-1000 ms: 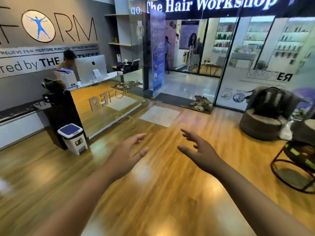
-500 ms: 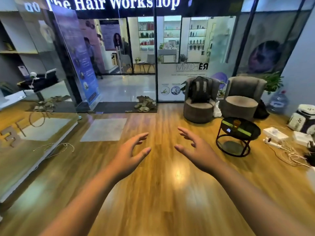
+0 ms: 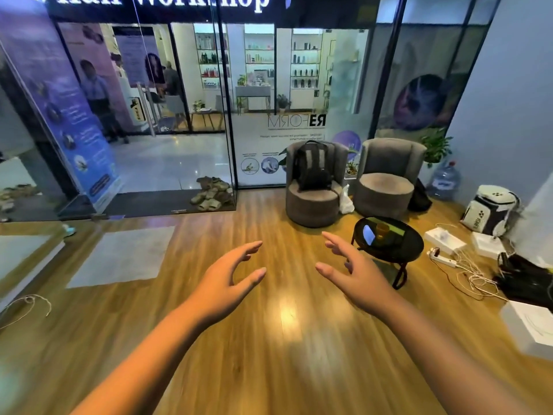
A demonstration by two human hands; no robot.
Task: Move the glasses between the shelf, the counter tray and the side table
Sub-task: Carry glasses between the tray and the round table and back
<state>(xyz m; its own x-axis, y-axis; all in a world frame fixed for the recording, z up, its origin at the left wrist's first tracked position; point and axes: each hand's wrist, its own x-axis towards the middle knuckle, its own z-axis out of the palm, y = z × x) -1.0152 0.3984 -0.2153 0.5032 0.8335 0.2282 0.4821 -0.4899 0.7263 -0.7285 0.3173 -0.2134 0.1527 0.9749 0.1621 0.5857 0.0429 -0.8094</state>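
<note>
— Amber glass (image 3: pixel 382 231) stands upright on the black side table (image 3: pixel 414 250), far and to the right of both empty hands. Which one is closer?

— Right hand (image 3: pixel 353 272), fingers spread apart and holding nothing, is the nearer, its fingertips pointing toward the table's left rim, though well apart from it. Left hand (image 3: pixel 230 275) hangs farther left over bare wooden floor, fingers loosely apart, gripping nothing.

— So the reach probably falls to the right.

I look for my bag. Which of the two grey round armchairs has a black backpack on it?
The left grey round armchair holds the black backpack; the right grey armchair's seat is bare.
</note>
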